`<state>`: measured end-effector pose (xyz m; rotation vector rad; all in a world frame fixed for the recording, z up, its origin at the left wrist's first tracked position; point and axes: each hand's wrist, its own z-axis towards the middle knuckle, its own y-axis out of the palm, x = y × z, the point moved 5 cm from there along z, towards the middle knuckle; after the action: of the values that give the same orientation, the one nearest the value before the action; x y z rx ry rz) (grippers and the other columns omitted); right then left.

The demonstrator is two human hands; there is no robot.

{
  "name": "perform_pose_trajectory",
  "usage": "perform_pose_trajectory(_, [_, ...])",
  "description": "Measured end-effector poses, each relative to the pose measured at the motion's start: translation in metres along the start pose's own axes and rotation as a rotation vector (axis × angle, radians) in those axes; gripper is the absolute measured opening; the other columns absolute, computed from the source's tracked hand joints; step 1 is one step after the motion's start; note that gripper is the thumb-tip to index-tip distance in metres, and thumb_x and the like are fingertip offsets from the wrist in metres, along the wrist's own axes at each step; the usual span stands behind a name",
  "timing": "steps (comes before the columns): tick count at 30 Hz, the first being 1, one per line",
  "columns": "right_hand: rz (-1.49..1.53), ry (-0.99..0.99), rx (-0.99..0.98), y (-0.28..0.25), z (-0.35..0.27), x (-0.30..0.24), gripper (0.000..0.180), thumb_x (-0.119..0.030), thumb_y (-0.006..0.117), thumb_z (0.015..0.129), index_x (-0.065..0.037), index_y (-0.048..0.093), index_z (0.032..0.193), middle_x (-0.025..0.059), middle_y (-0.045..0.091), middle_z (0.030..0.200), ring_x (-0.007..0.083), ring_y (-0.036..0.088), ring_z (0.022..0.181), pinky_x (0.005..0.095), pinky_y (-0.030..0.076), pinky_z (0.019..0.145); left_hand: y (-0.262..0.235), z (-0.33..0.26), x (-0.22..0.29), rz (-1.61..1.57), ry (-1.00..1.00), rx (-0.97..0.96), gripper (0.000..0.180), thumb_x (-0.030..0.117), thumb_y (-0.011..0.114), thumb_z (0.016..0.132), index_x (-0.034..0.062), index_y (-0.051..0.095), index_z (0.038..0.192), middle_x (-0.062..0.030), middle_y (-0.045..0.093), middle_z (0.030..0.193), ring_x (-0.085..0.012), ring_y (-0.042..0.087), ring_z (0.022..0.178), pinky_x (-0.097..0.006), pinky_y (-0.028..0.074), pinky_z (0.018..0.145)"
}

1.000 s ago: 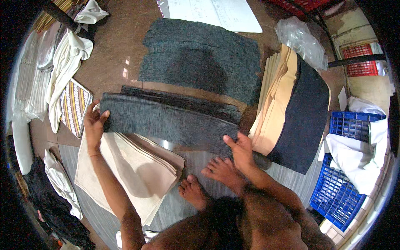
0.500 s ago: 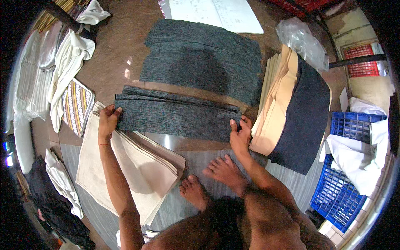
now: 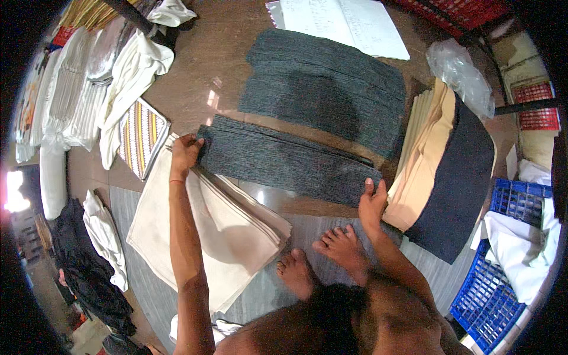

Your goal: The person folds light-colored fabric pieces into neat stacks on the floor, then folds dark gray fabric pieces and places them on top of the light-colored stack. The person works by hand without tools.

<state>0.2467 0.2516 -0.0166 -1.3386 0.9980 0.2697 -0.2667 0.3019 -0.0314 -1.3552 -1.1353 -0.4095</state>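
Observation:
A dark grey folded cloth (image 3: 290, 160) lies in a long strip on the floor, its layered edges along the far side. At its left end, my left hand (image 3: 186, 156) has the corner pinched between thumb and fingers. My right hand (image 3: 373, 204) closes on the opposite end, thumb uppermost; its fingertips are partly hidden. Just beyond the strip, more dark grey cloth (image 3: 322, 83) is spread flat and slightly wrinkled. Beneath my left forearm rests a fanned stack of cream cloths (image 3: 236, 236). To the right of my right hand are tan cloths (image 3: 423, 160) beside a navy cloth (image 3: 458, 189).
My bare feet (image 3: 340, 251) are close to the strip. At the far side lie an open notebook (image 3: 349, 26) and a clear plastic bag (image 3: 458, 74). Blue crates (image 3: 488, 302) with white cloth stand right. A striped mat (image 3: 142, 139) and wrapped white bundles (image 3: 68, 89) are left.
The whole view has swung left, so everything appears farther right. Both hands remain at the ends of the folded cloth, which has hardly changed shape.

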Motion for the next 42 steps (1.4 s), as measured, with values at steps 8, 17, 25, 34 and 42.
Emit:
perform_pose_trajectory(8, [-0.031,0.07,-0.098,0.006,0.007,0.019,0.035,-0.025,0.054,0.097,0.009,0.055,0.107,0.0246,0.064,0.097,0.0304,0.06,0.09,0.0382,0.044,0.084,-0.005,0.001,0.006,0.19,0.257,0.047,0.01,0.006,0.06,0.082,-0.0004,0.062,0.075,-0.0133,0.063,0.074,-0.0217,0.06,0.068,-0.033,0.047,0.065])
perform_pose_trajectory(17, [-0.029,0.109,-0.131,0.001,0.004,0.005,0.034,-0.024,0.054,0.097,0.01,0.054,0.104,0.0236,0.062,0.094,0.0301,0.057,0.086,0.0382,0.044,0.083,0.046,-0.044,0.063,0.412,0.3,0.1,0.047,0.024,0.084,0.067,-0.0058,0.066,0.099,-0.0237,0.066,0.094,-0.0393,0.063,0.091,-0.044,0.048,0.078])
perform_pose_trajectory(25, [-0.054,-0.03,0.103,0.012,0.003,0.035,0.038,-0.026,0.054,0.098,0.01,0.053,0.107,0.0214,0.06,0.102,0.0261,0.055,0.093,0.0362,0.042,0.087,0.04,-0.042,0.058,0.073,0.004,-0.014,0.027,0.003,0.08,0.067,-0.0019,0.06,0.085,-0.0081,0.063,0.078,-0.0161,0.06,0.075,-0.031,0.049,0.071])
perform_pose_trajectory(34, [0.329,-0.09,-0.11,0.012,0.0,0.026,0.048,-0.012,0.067,0.088,0.003,0.044,0.128,0.0061,0.051,0.091,0.0181,0.051,0.085,0.0313,0.044,0.083,0.022,-0.038,0.051,-0.395,-0.135,-0.386,0.015,0.001,0.068,0.083,-0.0023,0.067,0.097,-0.0019,0.069,0.089,-0.0096,0.061,0.077,-0.025,0.049,0.076])
perform_pose_trajectory(42, [0.17,-0.239,-0.062,-0.001,-0.003,-0.016,0.071,-0.01,0.078,0.077,0.001,0.038,0.135,0.0167,0.044,0.131,0.0267,0.047,0.12,0.0371,0.036,0.102,0.006,-0.031,0.062,-0.174,0.068,-0.369,0.017,0.005,0.066,0.087,-0.0017,0.061,0.072,0.0049,0.057,0.065,-0.0055,0.041,0.059,-0.028,0.037,0.054])
